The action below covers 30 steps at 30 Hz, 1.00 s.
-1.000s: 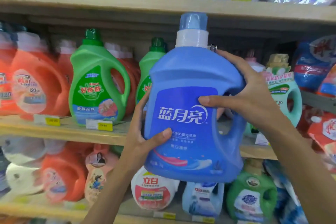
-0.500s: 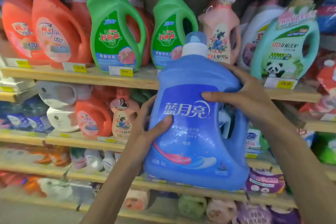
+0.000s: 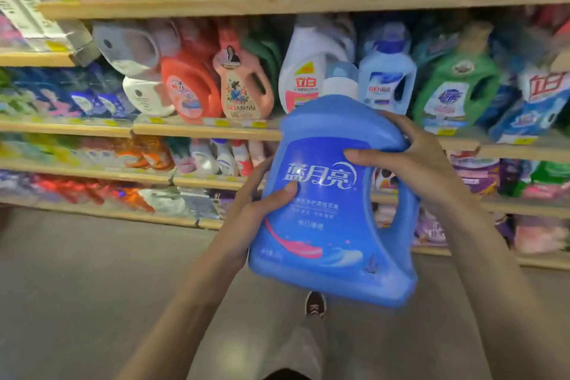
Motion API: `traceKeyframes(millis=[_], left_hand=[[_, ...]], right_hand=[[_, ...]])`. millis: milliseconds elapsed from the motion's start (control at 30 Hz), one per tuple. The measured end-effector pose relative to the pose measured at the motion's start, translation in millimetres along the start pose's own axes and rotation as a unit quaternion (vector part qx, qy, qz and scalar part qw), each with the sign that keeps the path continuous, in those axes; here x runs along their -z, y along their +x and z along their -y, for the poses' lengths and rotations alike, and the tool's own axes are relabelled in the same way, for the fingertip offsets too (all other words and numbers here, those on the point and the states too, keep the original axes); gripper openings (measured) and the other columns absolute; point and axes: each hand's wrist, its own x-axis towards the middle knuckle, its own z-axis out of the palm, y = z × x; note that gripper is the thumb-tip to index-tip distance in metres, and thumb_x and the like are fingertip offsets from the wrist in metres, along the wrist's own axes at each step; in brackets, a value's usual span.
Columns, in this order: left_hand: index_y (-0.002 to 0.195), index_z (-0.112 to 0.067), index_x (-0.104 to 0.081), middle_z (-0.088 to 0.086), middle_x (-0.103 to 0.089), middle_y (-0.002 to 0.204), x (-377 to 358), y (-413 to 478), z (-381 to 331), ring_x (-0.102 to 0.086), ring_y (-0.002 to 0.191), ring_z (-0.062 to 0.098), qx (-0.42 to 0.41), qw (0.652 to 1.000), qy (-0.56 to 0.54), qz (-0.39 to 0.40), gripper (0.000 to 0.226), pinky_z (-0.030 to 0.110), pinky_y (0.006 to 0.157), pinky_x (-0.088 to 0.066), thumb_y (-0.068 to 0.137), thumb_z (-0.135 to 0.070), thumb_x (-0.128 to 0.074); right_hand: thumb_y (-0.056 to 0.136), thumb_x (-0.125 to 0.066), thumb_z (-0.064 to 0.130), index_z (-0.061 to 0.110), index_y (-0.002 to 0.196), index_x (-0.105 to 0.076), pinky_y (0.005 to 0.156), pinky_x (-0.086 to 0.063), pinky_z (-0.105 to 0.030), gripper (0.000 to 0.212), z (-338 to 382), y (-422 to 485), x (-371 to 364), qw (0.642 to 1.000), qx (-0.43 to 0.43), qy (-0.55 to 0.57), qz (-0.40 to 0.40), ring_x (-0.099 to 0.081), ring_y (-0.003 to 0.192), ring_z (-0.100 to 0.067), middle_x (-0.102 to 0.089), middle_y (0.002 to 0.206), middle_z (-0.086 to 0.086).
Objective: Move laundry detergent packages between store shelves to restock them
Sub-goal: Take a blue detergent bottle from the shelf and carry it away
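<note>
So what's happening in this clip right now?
A person is restocking in a store aisle, holding a large blue detergent bottle in both hands in front of the shelves. The left hand grips its lower left side; the right hand wraps the upper right by the handle. The bottle is upright, slightly tilted, in the air and resting on no shelf. Other detergents fill the shelves behind.

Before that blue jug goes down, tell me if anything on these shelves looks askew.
Two white jugs at the left of the second shelf lie tipped and stacked, while the neighbouring orange jug stands upright.
</note>
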Motion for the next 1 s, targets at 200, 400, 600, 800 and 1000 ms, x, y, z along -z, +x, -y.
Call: traceKeyframes(millis=[200,400,600,800,1000], left_hand=[[0.131,-0.026,-0.059,0.008,-0.074,0.120,12,-52,36,-0.073,0.103,0.030,0.067,0.998,0.009,-0.012,0.053,0.043,0.084,-0.060,0.080,-0.022,-0.074],[0.134,-0.023,-0.056,0.010,-0.071,0.123,30,-84,64,-0.071,0.105,0.033,0.115,0.993,0.006,-0.001,0.053,0.049,0.092,-0.058,0.084,-0.021,-0.073],[0.134,-0.023,-0.056,0.009,-0.073,0.120,53,-100,85,-0.073,0.103,0.030,0.157,0.987,0.008,0.019,0.053,0.044,0.085,-0.060,0.085,-0.020,-0.075],[0.131,-0.024,-0.058,0.008,-0.074,0.118,75,-113,101,-0.074,0.100,0.025,0.191,0.981,0.009,0.038,0.046,0.037,0.080,-0.062,0.086,-0.023,-0.068],[0.135,-0.024,-0.056,0.009,-0.073,0.121,81,-120,117,-0.072,0.106,0.031,0.223,0.974,0.023,0.041,0.046,0.042,0.085,-0.061,0.091,-0.023,-0.066]], right_hand=[[0.062,-0.091,0.034,0.037,0.118,-0.059,0.075,-0.052,-0.021,0.065,-31,-60,-13,0.998,-0.058,-0.004,0.020,-0.066,0.097,0.003,-0.067,0.112,0.022],[0.045,-0.090,0.055,0.037,0.127,-0.060,0.085,-0.054,-0.030,0.089,-49,-101,-30,0.994,-0.108,-0.025,0.023,-0.067,0.103,-0.004,-0.068,0.114,0.020],[0.053,-0.090,0.049,0.037,0.124,-0.060,0.066,-0.054,-0.023,0.078,-71,-129,-57,0.987,-0.157,-0.020,0.016,-0.070,0.089,0.000,-0.069,0.105,0.021],[0.062,-0.091,0.042,0.036,0.126,-0.058,0.050,-0.051,-0.029,0.072,-96,-148,-81,0.977,-0.213,-0.021,0.011,-0.068,0.069,-0.004,-0.071,0.103,0.013],[0.054,-0.094,0.048,0.042,0.124,-0.057,0.057,-0.059,-0.039,0.079,-118,-158,-88,0.970,-0.243,-0.012,0.009,-0.071,0.089,-0.009,-0.070,0.110,0.015]])
